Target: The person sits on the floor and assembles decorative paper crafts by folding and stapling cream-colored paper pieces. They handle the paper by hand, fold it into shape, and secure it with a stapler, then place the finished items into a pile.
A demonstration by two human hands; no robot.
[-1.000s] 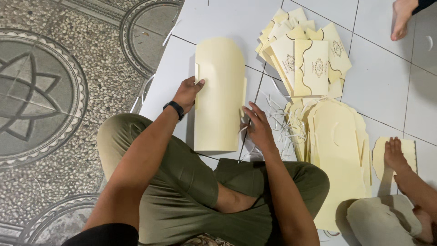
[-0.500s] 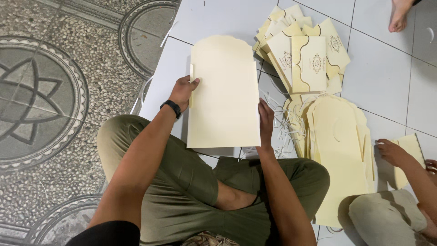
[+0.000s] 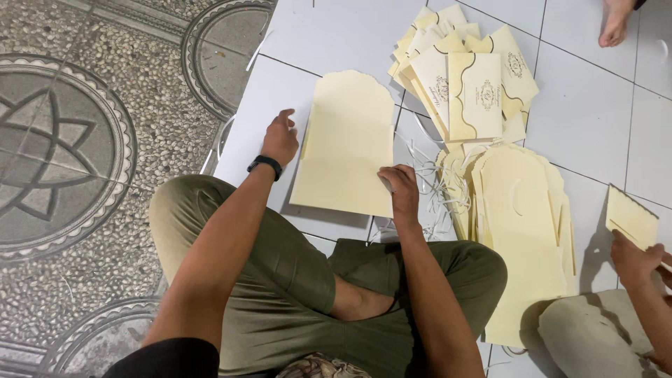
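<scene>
**Flat card held at two edges on the floor**

The left hand [image 3: 280,138] touches the left edge of the cream card [image 3: 348,143] with loosely bent fingers; the right hand [image 3: 400,190] presses flat on its lower right corner. The card lies on the white tiles [image 3: 329,35]. A push could bend it (thin paper). The paper strips [image 3: 435,192] and the flat stack [image 3: 521,231] crowd the right; above the card, the tiles are free.
</scene>
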